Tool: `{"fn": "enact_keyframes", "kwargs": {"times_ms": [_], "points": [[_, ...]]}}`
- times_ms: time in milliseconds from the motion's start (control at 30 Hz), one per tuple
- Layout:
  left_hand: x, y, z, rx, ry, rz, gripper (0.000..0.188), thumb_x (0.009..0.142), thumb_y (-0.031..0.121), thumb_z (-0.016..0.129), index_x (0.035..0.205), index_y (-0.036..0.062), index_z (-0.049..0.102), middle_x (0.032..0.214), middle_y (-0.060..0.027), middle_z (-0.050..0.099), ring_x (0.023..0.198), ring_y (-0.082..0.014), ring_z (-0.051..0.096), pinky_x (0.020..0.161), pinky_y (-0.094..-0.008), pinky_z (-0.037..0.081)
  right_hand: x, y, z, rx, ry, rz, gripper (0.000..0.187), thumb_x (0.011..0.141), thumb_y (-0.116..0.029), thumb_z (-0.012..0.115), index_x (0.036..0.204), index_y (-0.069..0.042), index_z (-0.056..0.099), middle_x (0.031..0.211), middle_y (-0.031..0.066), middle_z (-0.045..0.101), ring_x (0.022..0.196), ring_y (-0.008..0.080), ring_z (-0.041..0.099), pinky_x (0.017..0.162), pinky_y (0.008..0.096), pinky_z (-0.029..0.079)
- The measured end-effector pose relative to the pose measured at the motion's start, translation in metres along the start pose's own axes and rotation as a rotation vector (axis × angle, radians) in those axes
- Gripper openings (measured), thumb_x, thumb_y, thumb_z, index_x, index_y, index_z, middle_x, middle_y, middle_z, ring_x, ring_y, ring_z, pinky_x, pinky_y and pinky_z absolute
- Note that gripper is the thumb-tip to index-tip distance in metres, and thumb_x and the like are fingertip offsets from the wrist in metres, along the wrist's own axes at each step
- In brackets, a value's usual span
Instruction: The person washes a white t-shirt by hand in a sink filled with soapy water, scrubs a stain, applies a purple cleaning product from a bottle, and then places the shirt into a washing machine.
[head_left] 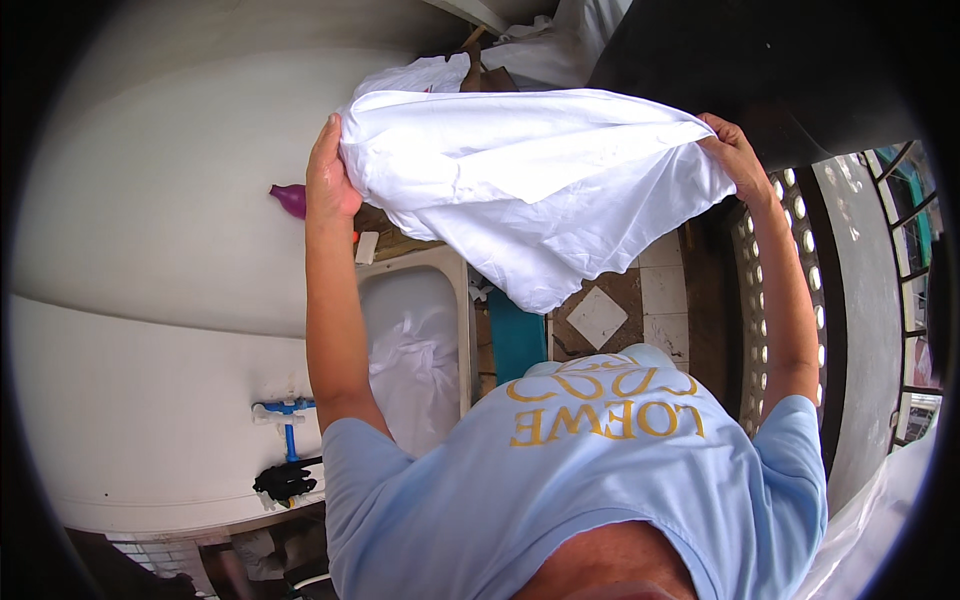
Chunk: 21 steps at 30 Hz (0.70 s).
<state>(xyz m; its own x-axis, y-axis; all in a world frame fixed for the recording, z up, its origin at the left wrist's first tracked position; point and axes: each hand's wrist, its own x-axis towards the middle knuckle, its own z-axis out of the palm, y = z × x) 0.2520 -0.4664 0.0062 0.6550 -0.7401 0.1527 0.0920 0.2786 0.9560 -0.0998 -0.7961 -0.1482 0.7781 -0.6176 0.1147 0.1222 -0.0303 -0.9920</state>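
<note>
A large white cloth (520, 170) is stretched between my raised hands, its upper edge nearly level and its lower folds hanging to a rough point in the middle. My left hand (332, 170) grips it at the left end, with the fingers partly hidden behind the fabric. At the right end, my right hand (735, 155) pinches the gathered edge. More white cloth (412, 365) lies bunched in the sink (464, 330), below and beside my left forearm. What kind of item the held cloth is, I cannot tell.
On the left wall sit a blue pipe fitting (290, 408) and a black glove-like item (287, 482). A purple object (288, 199) and a small white block (367, 247) are near my left hand. A teal panel (517, 345) stands beside the sink; a perforated wall (800, 240) rises at right.
</note>
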Motion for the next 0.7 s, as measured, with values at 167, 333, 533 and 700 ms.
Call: {"fn": "enact_keyframes", "kwargs": {"times_ms": [167,333,533,700], "points": [[0.005,0.009,-0.008,-0.008,0.018,-0.034,0.043,0.096,0.033,0.051,0.119,-0.0035,0.054,0.118,-0.0159,0.060,0.108,-0.0269,0.059,0.094,-0.0413,0.048,0.008,0.005,0.000,0.033,-0.037,-0.054,0.020,0.086,-0.010,0.057,0.104,-0.005,0.065,0.087,-0.0003,0.065,0.073,0.0073,0.061,0.071,0.0229,0.051],[0.021,0.017,-0.010,0.030,0.136,-0.017,0.041,0.097,0.032,0.051,0.119,-0.0026,0.054,0.118,-0.0149,0.061,0.108,-0.0264,0.059,0.095,-0.0408,0.048,0.030,0.000,0.001,0.016,-0.079,-0.036,0.024,0.090,-0.013,0.057,0.113,-0.008,0.062,0.093,0.0024,0.065,0.078,0.0111,0.063,0.075,0.0278,0.055],[0.024,0.030,-0.016,0.116,0.191,0.008,0.039,0.096,0.030,0.053,0.118,-0.0019,0.054,0.117,-0.0148,0.060,0.108,-0.0268,0.059,0.095,-0.0402,0.048,0.049,-0.038,0.036,0.084,-0.054,-0.071,0.015,0.089,-0.011,0.057,0.100,-0.004,0.066,0.083,0.0000,0.064,0.074,0.0097,0.059,0.068,0.0245,0.050],[0.026,0.033,-0.030,0.174,0.243,0.004,0.041,0.096,0.031,0.054,0.119,-0.0019,0.054,0.117,-0.0154,0.060,0.108,-0.0277,0.059,0.095,-0.0401,0.048,0.074,-0.049,0.027,-0.164,-0.050,-0.129,0.014,0.089,-0.013,0.060,0.096,-0.005,0.068,0.082,-0.0006,0.065,0.072,0.0092,0.057,0.067,0.0234,0.048]]}}
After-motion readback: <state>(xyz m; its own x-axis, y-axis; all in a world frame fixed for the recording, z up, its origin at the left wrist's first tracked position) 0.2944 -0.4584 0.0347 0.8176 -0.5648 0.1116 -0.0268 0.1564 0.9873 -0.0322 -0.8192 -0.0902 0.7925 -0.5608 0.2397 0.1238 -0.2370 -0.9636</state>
